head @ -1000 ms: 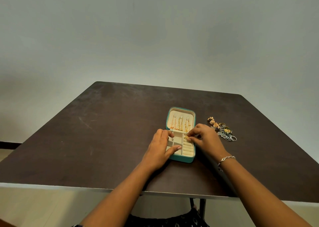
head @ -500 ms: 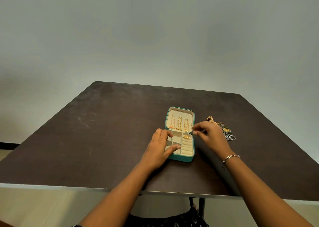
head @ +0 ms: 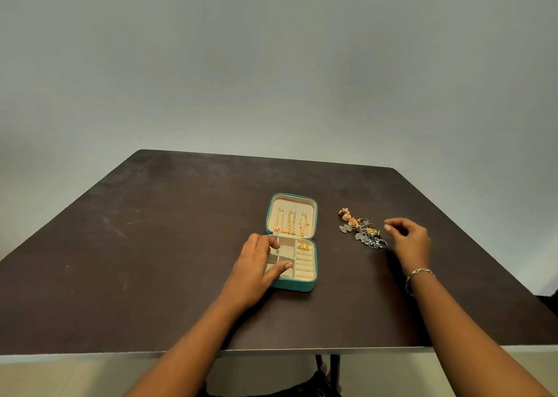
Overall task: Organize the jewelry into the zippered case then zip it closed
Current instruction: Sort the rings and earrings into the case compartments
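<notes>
Case [head: 291, 285] holds three gold chains [head: 291, 221] and one gold ring [head: 303, 246].

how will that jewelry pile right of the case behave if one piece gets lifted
Likely to snag: the pile is small gold and silver pieces heaped touching, so neighbours may drag along. Probably light, with little to pinch. The ring at its near end could roll if nudged.

A bare strip of table [head: 332, 264] is seen between case [head: 291, 286] and jewelry pile [head: 362, 232]; the case's left compartments are covered by the left hand [head: 252, 271].
</notes>
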Tool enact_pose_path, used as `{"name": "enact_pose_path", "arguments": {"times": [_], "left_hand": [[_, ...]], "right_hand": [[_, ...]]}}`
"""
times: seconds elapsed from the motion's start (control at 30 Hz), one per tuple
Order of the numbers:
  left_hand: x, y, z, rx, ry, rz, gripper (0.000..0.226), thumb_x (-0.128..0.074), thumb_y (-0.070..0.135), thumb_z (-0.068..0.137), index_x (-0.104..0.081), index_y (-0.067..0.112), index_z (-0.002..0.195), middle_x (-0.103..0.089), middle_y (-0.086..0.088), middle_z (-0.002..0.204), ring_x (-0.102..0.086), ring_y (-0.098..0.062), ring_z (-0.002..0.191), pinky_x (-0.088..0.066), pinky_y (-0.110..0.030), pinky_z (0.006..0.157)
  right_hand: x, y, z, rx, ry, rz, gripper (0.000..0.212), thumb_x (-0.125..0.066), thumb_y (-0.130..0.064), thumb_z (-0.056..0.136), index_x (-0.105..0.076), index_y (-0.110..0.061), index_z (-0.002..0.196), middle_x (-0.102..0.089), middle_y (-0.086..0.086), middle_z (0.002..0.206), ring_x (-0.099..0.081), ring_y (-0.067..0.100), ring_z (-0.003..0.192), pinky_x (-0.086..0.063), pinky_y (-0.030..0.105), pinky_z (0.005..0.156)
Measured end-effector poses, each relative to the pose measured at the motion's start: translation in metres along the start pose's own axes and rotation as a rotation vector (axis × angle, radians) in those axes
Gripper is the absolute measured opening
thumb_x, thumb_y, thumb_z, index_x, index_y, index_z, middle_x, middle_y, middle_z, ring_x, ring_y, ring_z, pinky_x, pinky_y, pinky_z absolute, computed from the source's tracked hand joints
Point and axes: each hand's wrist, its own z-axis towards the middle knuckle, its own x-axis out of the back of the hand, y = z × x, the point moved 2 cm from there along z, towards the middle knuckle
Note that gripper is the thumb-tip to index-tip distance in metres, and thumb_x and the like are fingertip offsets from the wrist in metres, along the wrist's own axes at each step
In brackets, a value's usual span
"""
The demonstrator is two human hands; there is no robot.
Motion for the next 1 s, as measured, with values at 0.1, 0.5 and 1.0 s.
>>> {"name": "enact_pose_path", "arguments": {"times": [0.1,0.5,1.0], "left_hand": [[-0.001,-0.002,0.000,-0.004,0.003,-0.005,0.028,-0.054,0.043,0.087,-0.039,0.029,0.107,-0.036,0.011,0.109,-0.040,-0.004,0.103,-0.038,-0.020,0.085],[-0.001,-0.002,0.000,0.010,-0.009,-0.003,0.028,-0.054,0.043,0.087,-0.037,0.032,0.105,-0.037,0.011,0.111,-0.041,-0.004,0.105,-0.041,-0.022,0.086],[-0.002,-0.004,0.001,0.014,-0.010,-0.006,0.027,-0.055,0.042,0.086,-0.039,0.031,0.105,-0.038,0.011,0.111,-0.041,-0.004,0.105,-0.042,-0.022,0.086]], "right_hand": [[0.005,0.014,0.009,-0.063,-0.066,-0.082,0.012,-0.062,0.000,0.082,-0.071,-0.005,0.088,-0.069,0.012,0.095,-0.059,0.020,0.088,-0.043,0.028,0.081],[0.002,0.018,0.007,0.010,-0.219,-0.327,0.017,-0.071,-0.005,0.076,-0.072,-0.005,0.092,-0.065,0.009,0.095,-0.058,0.022,0.092,-0.043,0.030,0.077],[0.003,0.025,0.007,-0.032,-0.187,-0.289,0.014,-0.073,-0.004,0.072,-0.062,-0.014,0.071,-0.064,0.010,0.089,-0.055,0.020,0.082,-0.042,0.032,0.071]]}}
